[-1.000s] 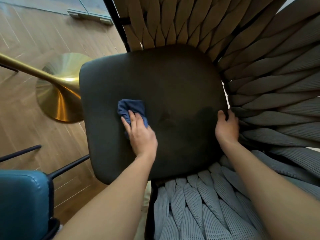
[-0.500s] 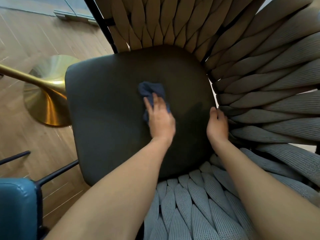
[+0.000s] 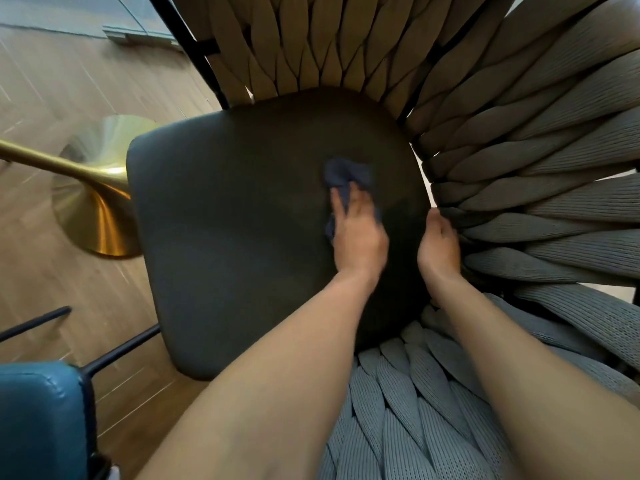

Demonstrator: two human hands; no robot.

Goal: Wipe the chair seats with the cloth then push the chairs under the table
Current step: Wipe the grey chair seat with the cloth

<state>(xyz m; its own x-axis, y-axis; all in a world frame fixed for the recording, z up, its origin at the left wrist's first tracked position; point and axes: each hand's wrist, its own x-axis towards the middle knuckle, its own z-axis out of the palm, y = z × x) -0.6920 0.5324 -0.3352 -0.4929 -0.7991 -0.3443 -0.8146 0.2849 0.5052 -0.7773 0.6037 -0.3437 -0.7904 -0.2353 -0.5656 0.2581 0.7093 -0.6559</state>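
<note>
While the left hand (image 3: 358,237) presses a small dark blue cloth (image 3: 348,178) flat-fingered onto the right part of the dark chair seat (image 3: 235,237), the right hand (image 3: 438,247) rests at the seat's right edge, fingers curled against the woven rope backrest (image 3: 519,174); whether it truly grips I cannot tell. Being soft and light, the cloth will likely bunch unless pressed flat. Smooth padded upholstery should let it glide. For pushing, the chair looks best held by its backrest frame. Left of the seat, the brass table base (image 3: 100,209) stands near, and a blue chair (image 3: 38,420) sits at the lower left over the wood floor (image 3: 52,299).
</note>
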